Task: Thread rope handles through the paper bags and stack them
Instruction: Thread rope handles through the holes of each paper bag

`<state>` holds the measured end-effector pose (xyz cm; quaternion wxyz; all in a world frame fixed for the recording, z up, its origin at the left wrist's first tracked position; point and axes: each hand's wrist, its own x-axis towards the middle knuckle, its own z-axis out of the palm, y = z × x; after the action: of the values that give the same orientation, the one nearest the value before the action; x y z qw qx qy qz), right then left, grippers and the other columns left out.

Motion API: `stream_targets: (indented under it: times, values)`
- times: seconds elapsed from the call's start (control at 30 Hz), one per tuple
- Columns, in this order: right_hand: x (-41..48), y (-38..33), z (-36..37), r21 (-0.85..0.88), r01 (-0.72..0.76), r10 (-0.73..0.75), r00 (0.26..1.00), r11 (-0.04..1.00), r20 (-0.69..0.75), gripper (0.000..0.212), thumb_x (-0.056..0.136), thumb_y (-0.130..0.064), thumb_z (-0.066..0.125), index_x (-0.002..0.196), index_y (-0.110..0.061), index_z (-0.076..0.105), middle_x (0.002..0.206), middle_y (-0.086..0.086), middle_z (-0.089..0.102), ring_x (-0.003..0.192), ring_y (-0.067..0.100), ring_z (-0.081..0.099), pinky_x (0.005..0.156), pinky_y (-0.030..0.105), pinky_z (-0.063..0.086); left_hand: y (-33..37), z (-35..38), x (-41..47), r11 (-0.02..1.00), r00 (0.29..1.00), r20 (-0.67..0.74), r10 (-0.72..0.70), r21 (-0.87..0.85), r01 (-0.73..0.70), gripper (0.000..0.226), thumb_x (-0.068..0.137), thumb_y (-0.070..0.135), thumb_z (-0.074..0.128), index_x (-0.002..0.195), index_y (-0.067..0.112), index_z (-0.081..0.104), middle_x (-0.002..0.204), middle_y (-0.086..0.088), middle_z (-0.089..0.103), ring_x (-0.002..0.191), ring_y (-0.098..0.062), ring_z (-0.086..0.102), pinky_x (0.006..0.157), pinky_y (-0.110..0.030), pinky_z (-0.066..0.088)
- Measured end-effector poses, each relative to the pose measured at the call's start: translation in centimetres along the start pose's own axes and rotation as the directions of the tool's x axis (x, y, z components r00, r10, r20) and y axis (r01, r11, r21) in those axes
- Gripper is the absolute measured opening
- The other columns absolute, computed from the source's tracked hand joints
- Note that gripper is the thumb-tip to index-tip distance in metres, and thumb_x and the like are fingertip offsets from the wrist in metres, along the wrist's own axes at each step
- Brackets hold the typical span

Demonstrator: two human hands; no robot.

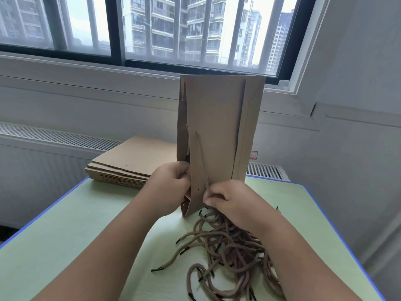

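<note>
A folded brown paper bag [219, 127] stands upside down on the green table [65, 240], its open end at the bottom. My left hand [171, 187] grips the bag's lower left edge, fingers partly inside the opening. A brown rope handle [202, 161] runs down the bag's front panel from a hole higher up. My right hand [230, 203] pinches the rope's lower end beside a small punched hole [199, 189].
A flat stack of paper bags [130, 164] lies at the table's far left. A tangled pile of several brown ropes with black tips [227, 253] lies under my right forearm. Behind the table are a radiator and a barred window.
</note>
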<state>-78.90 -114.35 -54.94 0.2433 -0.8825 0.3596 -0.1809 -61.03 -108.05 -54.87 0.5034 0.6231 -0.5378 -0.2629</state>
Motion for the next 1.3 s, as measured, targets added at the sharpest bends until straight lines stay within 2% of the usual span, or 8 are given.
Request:
stream_targets:
  times: [0.1, 0.3, 0.47, 0.6, 0.73, 0.83, 0.97, 1.3]
  values:
    - [-0.1, -0.1, 0.5, 0.21, -0.045, 0.054, 0.998, 0.977, -0.038, 0.015, 0.093, -0.015, 0.068, 0.082, -0.024, 0.072, 0.068, -0.001, 0.064, 0.06, 0.01, 0.053, 0.06, 0.027, 0.045, -0.2, -0.2, 0.2, 0.998, 0.999, -0.006, -0.036, -0.045, 0.036, 0.026, 0.098, -0.005, 0.047, 0.097, -0.001, 0.073, 0.081, -0.023, 0.073, 0.06, -0.018, 0.062, 0.062, -0.034, 0.05]
    - [0.0, -0.6, 1.7, 0.426, 0.092, 0.004, 0.976, 0.9, -0.219, 0.015, 0.088, -0.003, 0.069, 0.083, -0.017, 0.072, 0.074, 0.004, 0.067, 0.067, 0.007, 0.056, 0.065, 0.02, 0.046, -0.6, -0.5, 0.4, 0.996, 0.999, 0.006, -0.043, -0.08, 0.043, 0.021, 0.098, -0.001, 0.053, 0.098, -0.002, 0.074, 0.086, -0.028, 0.071, 0.069, -0.025, 0.061, 0.067, -0.04, 0.054]
    - [0.2, -0.4, 2.2, 0.388, 0.142, -0.014, 0.949, 0.911, -0.316, 0.013, 0.087, -0.003, 0.072, 0.081, -0.015, 0.074, 0.074, 0.003, 0.07, 0.067, 0.011, 0.06, 0.064, 0.021, 0.049, -0.4, -0.5, 0.4, 0.994, 0.999, 0.02, -0.039, -0.097, 0.041, 0.022, 0.099, -0.002, 0.051, 0.099, -0.006, 0.072, 0.088, -0.032, 0.069, 0.067, -0.026, 0.062, 0.06, -0.033, 0.056]
    - [0.1, 0.0, 2.3, 0.325, 0.161, -0.055, 0.949, 0.932, -0.311, 0.017, 0.088, -0.009, 0.073, 0.078, -0.016, 0.061, 0.072, 0.011, 0.06, 0.06, 0.013, 0.048, 0.058, 0.027, 0.042, -0.5, -0.4, 0.3, 0.996, 0.999, 0.034, -0.021, -0.083, 0.024, 0.025, 0.1, -0.003, 0.048, 0.096, -0.003, 0.073, 0.086, -0.03, 0.071, 0.066, -0.025, 0.064, 0.07, -0.048, 0.056]
    - [0.2, 0.0, 2.6, 0.339, 0.173, -0.077, 0.958, 0.925, -0.278, 0.018, 0.094, -0.003, 0.06, 0.091, -0.021, 0.063, 0.078, 0.003, 0.067, 0.076, 0.026, 0.063, 0.074, 0.045, 0.054, -0.7, -0.4, 0.3, 0.998, 0.999, 0.043, -0.001, -0.069, 0.004, 0.027, 0.101, -0.003, 0.047, 0.095, 0.0, 0.074, 0.084, -0.026, 0.072, 0.067, -0.026, 0.066, 0.075, -0.059, 0.057]
    - [0.2, -0.1, 2.5, 0.354, 0.184, -0.084, 0.956, 0.917, -0.28, 0.018, 0.09, -0.002, 0.067, 0.089, -0.019, 0.072, 0.081, -0.005, 0.073, 0.081, 0.018, 0.068, 0.08, 0.04, 0.057, -0.7, -0.5, 0.3, 0.999, 0.999, 0.038, 0.015, -0.053, -0.013, 0.029, 0.1, -0.003, 0.048, 0.093, 0.004, 0.075, 0.082, -0.023, 0.073, 0.067, -0.024, 0.066, 0.076, -0.056, 0.057]
    - [0.1, 0.1, 2.5, 0.312, 0.182, -0.075, 0.943, 0.932, -0.325, 0.018, 0.085, -0.006, 0.075, 0.075, -0.018, 0.067, 0.07, 0.0, 0.065, 0.069, 0.021, 0.059, 0.064, 0.031, 0.049, -0.6, -0.3, 0.1, 0.998, 0.999, 0.039, 0.024, -0.061, -0.022, 0.029, 0.099, -0.006, 0.047, 0.091, 0.002, 0.073, 0.08, -0.024, 0.072, 0.065, -0.021, 0.064, 0.07, -0.043, 0.054]
    - [0.1, -0.4, 2.5, 0.397, 0.249, -0.038, 0.882, 0.883, -0.469, 0.014, 0.089, 0.0, 0.067, 0.077, -0.007, 0.064, 0.07, 0.014, 0.06, 0.066, 0.028, 0.055, 0.058, 0.034, 0.045, -0.7, -0.1, 0.0, 0.995, 0.999, 0.038, 0.037, -0.095, -0.033, 0.032, 0.102, -0.003, 0.049, 0.089, 0.01, 0.075, 0.071, -0.008, 0.071, 0.065, -0.017, 0.065, 0.069, -0.035, 0.052]
